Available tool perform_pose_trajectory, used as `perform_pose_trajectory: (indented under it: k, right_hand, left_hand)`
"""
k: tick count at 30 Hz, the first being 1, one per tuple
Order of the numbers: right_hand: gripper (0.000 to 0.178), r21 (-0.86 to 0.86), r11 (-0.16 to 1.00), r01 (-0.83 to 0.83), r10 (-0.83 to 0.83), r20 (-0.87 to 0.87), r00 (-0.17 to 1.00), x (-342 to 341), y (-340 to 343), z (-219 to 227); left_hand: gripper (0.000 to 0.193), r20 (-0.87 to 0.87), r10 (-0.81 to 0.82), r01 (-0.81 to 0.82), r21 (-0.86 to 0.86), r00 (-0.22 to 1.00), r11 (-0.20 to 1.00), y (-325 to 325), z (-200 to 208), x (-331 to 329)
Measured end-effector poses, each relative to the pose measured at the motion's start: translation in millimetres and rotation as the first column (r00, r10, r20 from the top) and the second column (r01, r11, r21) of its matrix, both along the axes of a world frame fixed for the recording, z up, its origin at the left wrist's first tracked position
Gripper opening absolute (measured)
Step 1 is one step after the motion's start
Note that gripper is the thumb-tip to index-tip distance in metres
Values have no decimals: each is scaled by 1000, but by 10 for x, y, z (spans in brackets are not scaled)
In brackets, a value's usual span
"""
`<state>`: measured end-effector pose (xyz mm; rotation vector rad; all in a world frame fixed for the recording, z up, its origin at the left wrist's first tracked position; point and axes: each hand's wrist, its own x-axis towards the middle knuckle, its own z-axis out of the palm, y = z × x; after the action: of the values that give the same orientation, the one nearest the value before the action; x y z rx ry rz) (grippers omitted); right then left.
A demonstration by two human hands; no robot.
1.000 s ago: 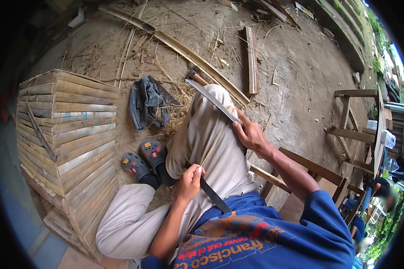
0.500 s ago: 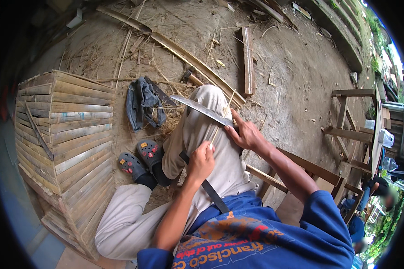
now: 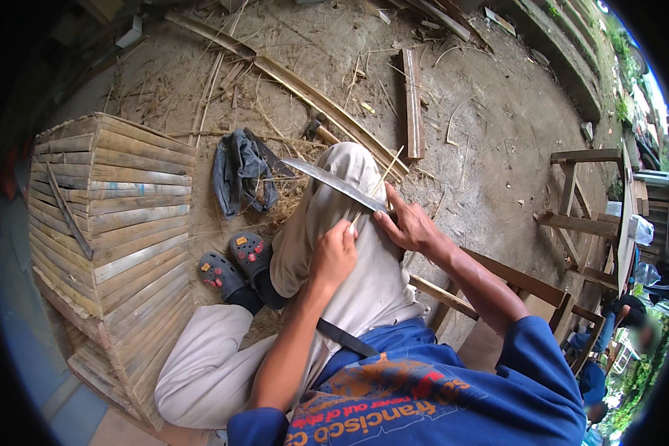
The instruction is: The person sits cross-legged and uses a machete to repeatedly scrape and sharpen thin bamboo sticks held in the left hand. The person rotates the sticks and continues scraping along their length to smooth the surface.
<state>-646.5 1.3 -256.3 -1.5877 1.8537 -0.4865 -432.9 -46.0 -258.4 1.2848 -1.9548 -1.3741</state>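
Observation:
My right hand (image 3: 415, 225) is closed on a long machete (image 3: 328, 179), its handle hidden by the fingers. The dark blade lies across my raised knee, tip toward the left. A thin pale bamboo strip (image 3: 389, 170) crosses the blade near my right hand, its far end sticking up past the knee. My left hand (image 3: 334, 253) pinches the near part of that strip, just below the blade. Beneath both hands is the beige trouser leg (image 3: 349, 157). A black strap (image 3: 346, 338) lies on my lap by the left forearm.
A slatted bamboo crate (image 3: 141, 223) stands at the left. Dark cloth (image 3: 238, 171), a hammer (image 3: 323, 132), and long wooden pieces (image 3: 412, 104) lie on the dirt ground. At right is a wooden frame (image 3: 587, 219); two people (image 3: 632, 312) are at the far right edge.
My left hand has moved slightly up and right, nearer the blade. The strip's far end reaches farther up and right. The machete and my right hand have barely moved.

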Motion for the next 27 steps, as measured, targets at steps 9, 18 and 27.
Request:
perform_pose_trajectory:
  k: [9,18,27]
  right_hand:
    - [80,96,993,64,-59,-60,996,30,-11,14]
    - [78,46,997,62,-59,-65,996,48,-18,2]
    - [76,47,996,75,-76,19,997,45,-58,48]
  left_hand:
    - [11,192,-64,65,2,979,998,295,67,317]
    - [11,166,-21,12,58,986,998,745,475,939]
    - [10,132,13,-22,66,991,998,584,407,834]
